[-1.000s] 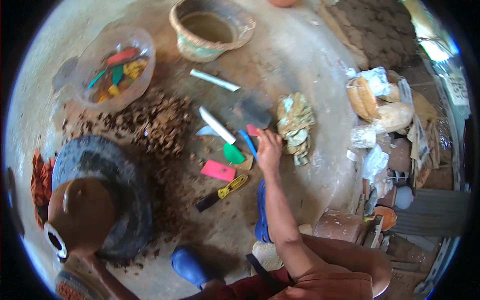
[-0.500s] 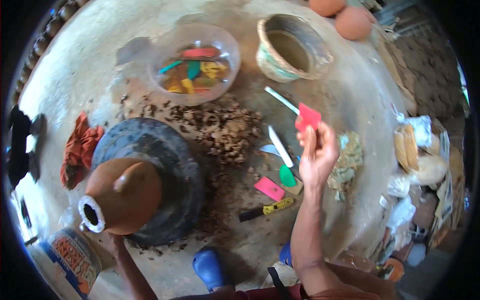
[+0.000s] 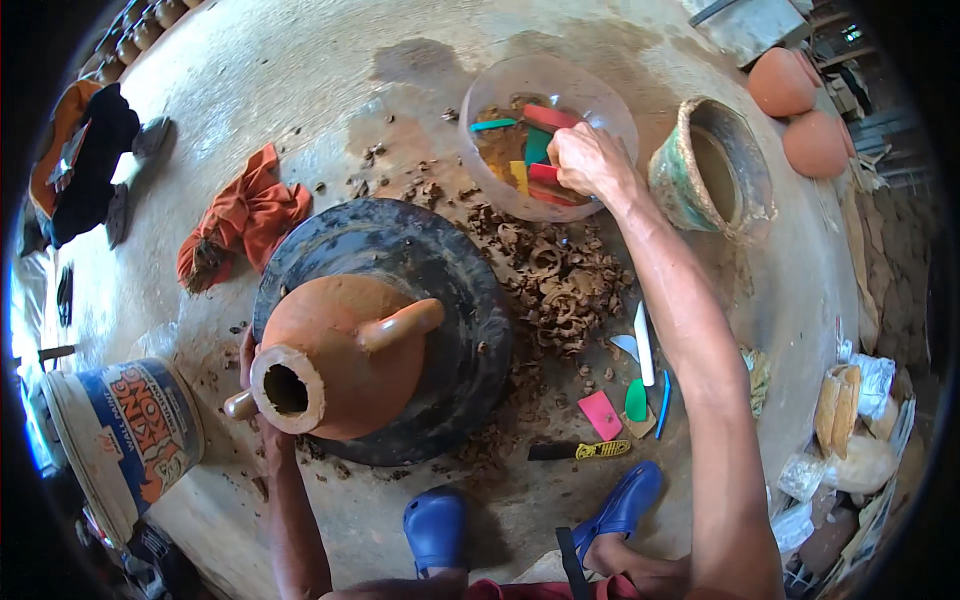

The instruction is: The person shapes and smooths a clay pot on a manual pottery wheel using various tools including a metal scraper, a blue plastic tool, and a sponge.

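A brown clay jug (image 3: 345, 310) with a handle and spout lies tilted on a dark round turntable (image 3: 470, 330), its pale-rimmed mouth toward me. My left hand (image 3: 252, 365) holds its left side, mostly hidden behind the jug. At the far side, my right hand (image 3: 598, 165) reaches into a clear plastic tub (image 3: 625, 110) of murky water, fingers closed on a flat red scraper (image 3: 545, 174). Around it in the tub lie a red block (image 3: 550, 118), a green flat piece (image 3: 537, 146), a teal stick (image 3: 494, 125) and a yellow piece (image 3: 518, 177).
Clay shavings (image 3: 560, 285) are heaped right of the turntable. Nearer me lie a white knife (image 3: 643, 345), a pink piece (image 3: 600, 415) and a green piece (image 3: 636, 400). A crusted pot (image 3: 672, 170) stands beside the tub; an orange cloth (image 3: 250, 215) and a paint bucket (image 3: 180, 420) are left.
My right hand has gone from above the floor tools at the right into the tub, carrying the red scraper. The view has shifted left. My left hand stays at the jug.
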Available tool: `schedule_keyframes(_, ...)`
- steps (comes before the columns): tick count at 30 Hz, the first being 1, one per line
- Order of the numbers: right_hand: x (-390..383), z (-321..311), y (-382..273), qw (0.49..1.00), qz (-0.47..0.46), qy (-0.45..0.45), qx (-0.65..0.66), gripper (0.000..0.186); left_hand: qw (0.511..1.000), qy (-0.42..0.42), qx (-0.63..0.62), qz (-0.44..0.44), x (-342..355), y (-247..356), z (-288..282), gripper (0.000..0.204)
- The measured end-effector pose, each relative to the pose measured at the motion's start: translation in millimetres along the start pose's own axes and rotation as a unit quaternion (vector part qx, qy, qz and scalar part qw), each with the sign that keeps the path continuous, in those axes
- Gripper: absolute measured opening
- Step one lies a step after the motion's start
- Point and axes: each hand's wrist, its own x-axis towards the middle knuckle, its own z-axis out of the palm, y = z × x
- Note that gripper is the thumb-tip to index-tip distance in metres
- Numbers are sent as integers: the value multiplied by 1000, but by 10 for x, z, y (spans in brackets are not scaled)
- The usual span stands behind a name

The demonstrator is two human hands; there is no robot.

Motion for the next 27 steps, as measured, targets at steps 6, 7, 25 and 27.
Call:
schedule_keyframes(6,26,35,128,993,-14,113,27,11,1000,-8,5,17,6,128,-95,35)
schedule_keyframes(7,-174,-143,-5,985,11,136,102,11,1000,-5,12,24,57,156,-184,35)
schedule_keyframes(25,-1516,803,-1722,853,-78,228,463,16,998,19,-31,52,490,366,-170,34)
schedule_keyframes(27,-1505,820,-1707,860,-97,224,447,16,998,10,-31,58,358,387,-139,34)
